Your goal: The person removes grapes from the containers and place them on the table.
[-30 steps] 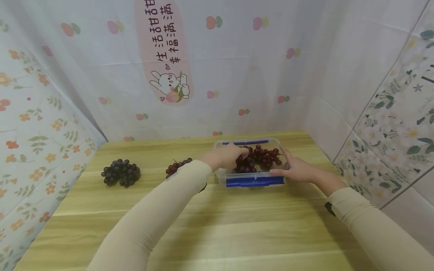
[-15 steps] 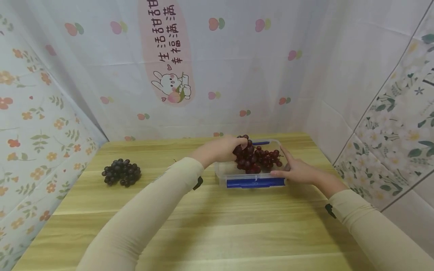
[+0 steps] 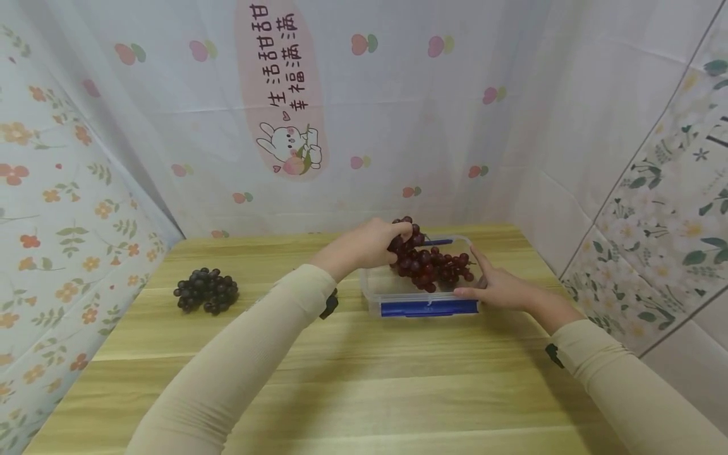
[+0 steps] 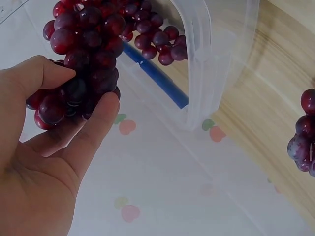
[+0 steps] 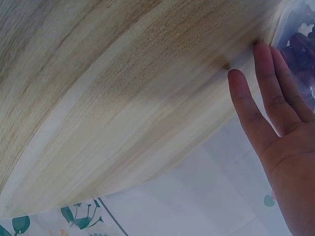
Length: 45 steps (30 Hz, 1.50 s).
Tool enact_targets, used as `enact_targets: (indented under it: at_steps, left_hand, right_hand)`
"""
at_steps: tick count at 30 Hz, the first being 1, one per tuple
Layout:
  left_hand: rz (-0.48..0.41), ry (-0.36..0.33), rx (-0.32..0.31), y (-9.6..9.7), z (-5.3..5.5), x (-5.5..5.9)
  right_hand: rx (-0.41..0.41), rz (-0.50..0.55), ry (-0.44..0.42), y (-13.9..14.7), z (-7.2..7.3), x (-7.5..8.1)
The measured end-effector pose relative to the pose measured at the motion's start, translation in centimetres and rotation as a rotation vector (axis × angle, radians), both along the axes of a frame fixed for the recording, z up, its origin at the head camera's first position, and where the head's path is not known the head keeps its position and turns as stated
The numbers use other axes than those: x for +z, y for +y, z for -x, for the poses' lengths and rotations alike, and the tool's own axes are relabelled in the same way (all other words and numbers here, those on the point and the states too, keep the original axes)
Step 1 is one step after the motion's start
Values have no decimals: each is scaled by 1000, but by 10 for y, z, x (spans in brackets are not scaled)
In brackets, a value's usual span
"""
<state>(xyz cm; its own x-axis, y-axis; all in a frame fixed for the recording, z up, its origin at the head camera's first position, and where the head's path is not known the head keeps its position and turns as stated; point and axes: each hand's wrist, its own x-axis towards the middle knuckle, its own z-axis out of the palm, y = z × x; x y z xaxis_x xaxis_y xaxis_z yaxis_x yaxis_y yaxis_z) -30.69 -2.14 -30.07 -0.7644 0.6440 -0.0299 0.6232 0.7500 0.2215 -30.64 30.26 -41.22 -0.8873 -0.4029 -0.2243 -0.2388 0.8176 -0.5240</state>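
Note:
My left hand (image 3: 371, 244) pinches a bunch of red grapes (image 4: 83, 49) between thumb and fingers, with the bunch hanging over the clear plastic container (image 3: 429, 308) with blue clips. Its lower grapes reach down into the container, close to a second red bunch (image 3: 457, 268) lying on the right inside. Whether the two bunches touch, I cannot tell. At the container's right side rests my right hand (image 3: 502, 288), its thumb at the front corner and its fingers stretched along the wall. The right wrist view shows those fingers (image 5: 268, 83) straight, beside the container.
A bunch of dark grapes (image 3: 206, 291) lies at the left of the wooden table (image 3: 352, 392). Another reddish bunch (image 4: 306, 130) sits on the table in the left wrist view, hidden behind my left forearm in the head view. A printed curtain (image 3: 398, 126) hangs behind the table.
My left hand has risen and drifted a little left, lifting the upper part of the grape bunch above the container's rim. The right hand has stayed at the container's side.

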Motion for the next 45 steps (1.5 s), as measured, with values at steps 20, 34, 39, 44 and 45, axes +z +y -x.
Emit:
enact_targets:
  at_steps: [20, 34, 39, 44, 45]
  left_hand:
    - [-411, -22, 315, -7, -31, -8]
    - [-627, -19, 459, -10, -72, -21]
    - [-705, -21, 509, -13, -83, -30]
    - [-792, -76, 574, -16, -92, -38]
    - [-806, -87, 582, -16, -93, -39]
  right_hand:
    - [-7, -10, -7, 1, -1, 0]
    - [2, 2, -1, 2, 0, 0]
    - [-9, -5, 2, 3, 0, -1]
    - [-18, -4, 1, 4, 1, -3]
    - [-18, -3, 3, 4, 1, -4]
